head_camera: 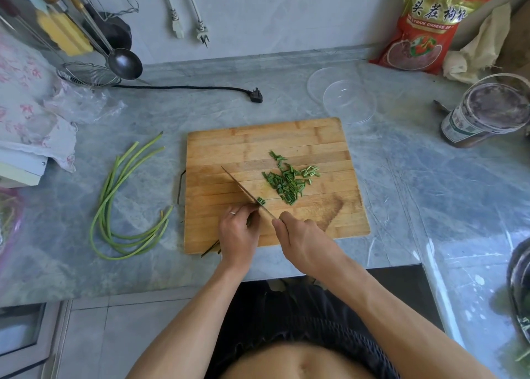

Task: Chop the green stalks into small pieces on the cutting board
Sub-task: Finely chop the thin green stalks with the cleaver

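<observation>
- The left hand (238,231) is curling round a bunch of green stalks (259,202) on the cutting board (286,138).
- The right hand (301,239) is gripping the knife (246,193), just beside the stalk ends.
- Chopped pieces (286,182) are lying past the blade.
- Uncut stalks (120,203) are lying on the bench (401,178).

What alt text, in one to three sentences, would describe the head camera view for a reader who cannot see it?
A person's right hand holds a kitchen knife over a rectangular wooden cutting board, while the left hand steadies a bundle of green stalks at the blade. Small chopped green pieces lie mid-board; long uncut green stalks wait on the grey marble counter.
</observation>
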A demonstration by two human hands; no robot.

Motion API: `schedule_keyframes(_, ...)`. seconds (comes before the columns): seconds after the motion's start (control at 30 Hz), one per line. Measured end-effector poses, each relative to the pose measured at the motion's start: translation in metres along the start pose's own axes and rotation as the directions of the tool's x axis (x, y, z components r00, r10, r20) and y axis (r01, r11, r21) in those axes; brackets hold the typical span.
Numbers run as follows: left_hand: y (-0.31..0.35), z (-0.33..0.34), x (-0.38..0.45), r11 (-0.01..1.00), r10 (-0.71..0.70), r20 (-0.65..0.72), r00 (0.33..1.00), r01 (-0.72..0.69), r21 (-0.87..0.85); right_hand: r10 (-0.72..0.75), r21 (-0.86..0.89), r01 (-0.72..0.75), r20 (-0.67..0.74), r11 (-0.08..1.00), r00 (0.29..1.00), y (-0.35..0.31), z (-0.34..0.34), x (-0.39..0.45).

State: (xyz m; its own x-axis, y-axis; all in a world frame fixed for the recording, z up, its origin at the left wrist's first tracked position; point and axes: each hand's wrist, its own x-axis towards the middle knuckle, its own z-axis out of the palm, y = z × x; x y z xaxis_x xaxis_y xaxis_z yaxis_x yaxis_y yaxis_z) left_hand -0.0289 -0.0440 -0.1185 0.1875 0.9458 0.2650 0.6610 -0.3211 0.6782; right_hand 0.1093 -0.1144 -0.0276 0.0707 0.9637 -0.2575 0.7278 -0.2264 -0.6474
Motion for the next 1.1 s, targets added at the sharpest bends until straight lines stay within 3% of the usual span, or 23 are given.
schedule_keyframes(0.23, 0.001, -0.001, -0.001, 1.0, -0.017, 0.01, 1.0, 0.017, -0.007, 0.015, -0.104, -0.017, -0.026, 0.994, 1.0, -0.001, 0.017, 0.002)
schedule_keyframes(0.7, 0.005, 0.003, -0.001, 0.998, -0.054, -0.028, 0.998, 0.055, 0.014, 0.093, 0.007, -0.093, 0.046, 0.996, 0.995, -0.008, 0.019, 0.027)
schedule_keyframes(1.1, 0.0, -0.002, -0.004, 0.999, 0.041, 0.013, 0.999, -0.041, 0.031, 0.152, 0.118, -0.145, -0.051, 0.982, 0.987, 0.009, 0.004, 0.023)
